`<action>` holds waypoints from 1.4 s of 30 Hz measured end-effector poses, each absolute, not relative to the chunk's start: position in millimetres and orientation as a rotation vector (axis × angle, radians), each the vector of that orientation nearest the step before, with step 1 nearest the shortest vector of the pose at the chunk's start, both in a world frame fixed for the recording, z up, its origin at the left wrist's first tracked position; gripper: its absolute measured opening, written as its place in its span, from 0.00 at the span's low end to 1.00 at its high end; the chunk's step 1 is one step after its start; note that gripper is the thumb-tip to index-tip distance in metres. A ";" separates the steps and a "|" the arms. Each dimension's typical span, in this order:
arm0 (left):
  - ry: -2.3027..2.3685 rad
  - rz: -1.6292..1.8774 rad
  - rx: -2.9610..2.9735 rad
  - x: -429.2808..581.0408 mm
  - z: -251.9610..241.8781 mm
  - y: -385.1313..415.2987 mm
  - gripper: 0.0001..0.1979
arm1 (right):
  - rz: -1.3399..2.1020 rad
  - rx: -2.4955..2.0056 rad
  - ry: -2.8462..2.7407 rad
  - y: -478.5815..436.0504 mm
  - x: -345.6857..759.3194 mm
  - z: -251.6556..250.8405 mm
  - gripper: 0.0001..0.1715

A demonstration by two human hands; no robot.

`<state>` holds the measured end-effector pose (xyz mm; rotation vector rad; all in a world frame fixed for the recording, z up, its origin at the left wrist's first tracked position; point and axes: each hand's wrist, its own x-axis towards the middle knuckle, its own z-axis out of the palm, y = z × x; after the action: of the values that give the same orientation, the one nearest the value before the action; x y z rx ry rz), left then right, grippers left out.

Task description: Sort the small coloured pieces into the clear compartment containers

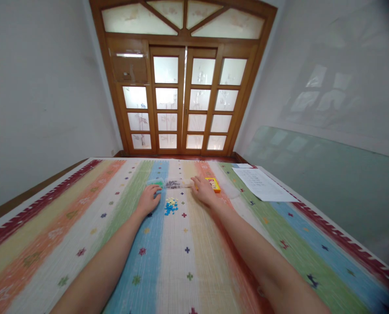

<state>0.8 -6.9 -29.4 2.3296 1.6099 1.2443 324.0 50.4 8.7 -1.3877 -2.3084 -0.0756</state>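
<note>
My left hand [149,199] rests on the cloth with fingers curved and thumb apart, its fingertips at the near edge of a clear container with green contents [156,182]. My right hand [202,191] reaches forward, fingers spread, over the right end of a clear container with pale contents [187,183]. Between these two stands a clear container with small dark pieces [173,184]. On the near side, between my hands, lies a loose pile of small blue and cream pieces [171,206]. A yellow box with red print [213,185] sits just right of my right hand.
A striped, patterned tablecloth [189,257] covers the table. A printed white sheet [262,184] lies at the right, and a faint clear plastic piece [235,192] lies beyond the yellow box. Wooden doors with glass panes [183,100] stand behind the table.
</note>
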 end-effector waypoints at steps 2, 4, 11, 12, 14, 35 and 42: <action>1.616 1.243 2.327 0.2 -28.8 -7.4 0.15 | -0.089 -1.368 -2.379 58.9 312.4 9.3 0.32; 1.619 1.234 2.335 -0.3 -28.5 -7.8 0.15 | -0.087 -1.380 -2.443 66.0 304.1 8.8 0.35; 1.679 1.174 2.408 1.3 -27.3 -9.8 0.14 | -0.162 -1.462 -2.483 58.0 295.6 7.0 0.23; 1.687 1.167 2.430 2.4 -26.6 -10.4 0.14 | -0.179 -1.453 -2.469 53.4 295.8 7.5 0.22; 1.677 1.153 2.477 5.5 -24.5 -12.3 0.15 | -0.189 -1.441 -2.422 43.3 296.2 8.6 0.22; 1.226 1.198 2.148 55.6 -14.6 -43.2 0.31 | 0.052 -0.911 -2.436 -25.9 264.0 7.1 0.20; 1.191 1.167 2.229 62.1 -13.4 -49.8 0.37 | 0.035 -1.058 -2.292 -23.0 266.1 11.3 0.21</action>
<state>62.1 -49.8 -13.4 2.2293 1.1911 1.1666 266.1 -23.0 11.3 -1.0575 -2.2921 0.0350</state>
